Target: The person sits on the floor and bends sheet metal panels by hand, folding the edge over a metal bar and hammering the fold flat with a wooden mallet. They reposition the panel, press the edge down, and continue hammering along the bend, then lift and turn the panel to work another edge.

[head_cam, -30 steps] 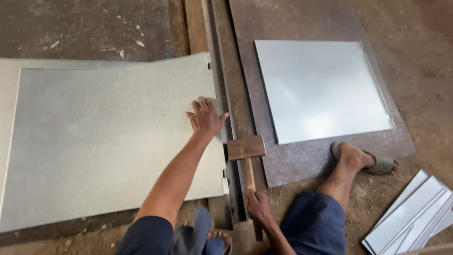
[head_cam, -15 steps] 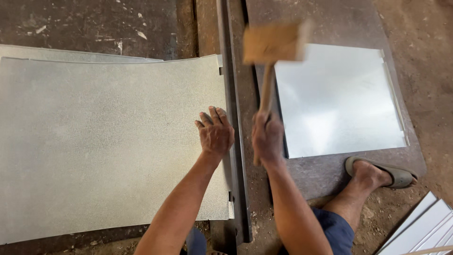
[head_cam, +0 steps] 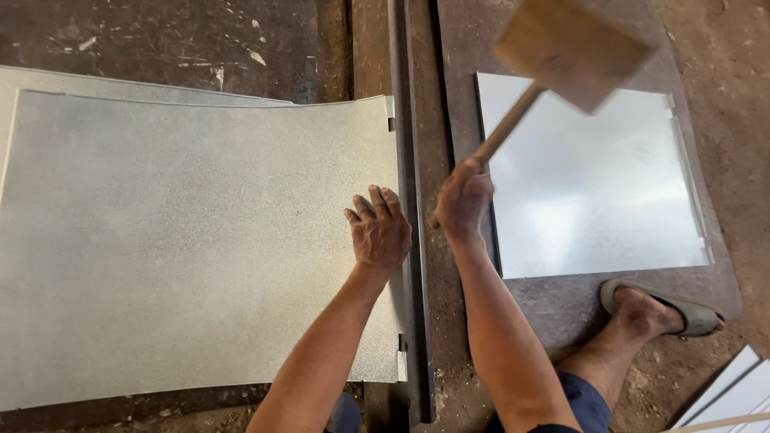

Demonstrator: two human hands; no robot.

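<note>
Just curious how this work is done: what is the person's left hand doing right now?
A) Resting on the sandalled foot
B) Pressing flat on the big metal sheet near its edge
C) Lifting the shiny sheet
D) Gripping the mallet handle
B: the left hand lies palm-down on the large metal sheet, while the right hand holds the wooden mallet.

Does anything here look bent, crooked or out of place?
The big sheet under the left hand bows up instead of lying flat; its far edge curves. The mallet in the right hand is blurred. Otherwise nothing stands out.
</note>
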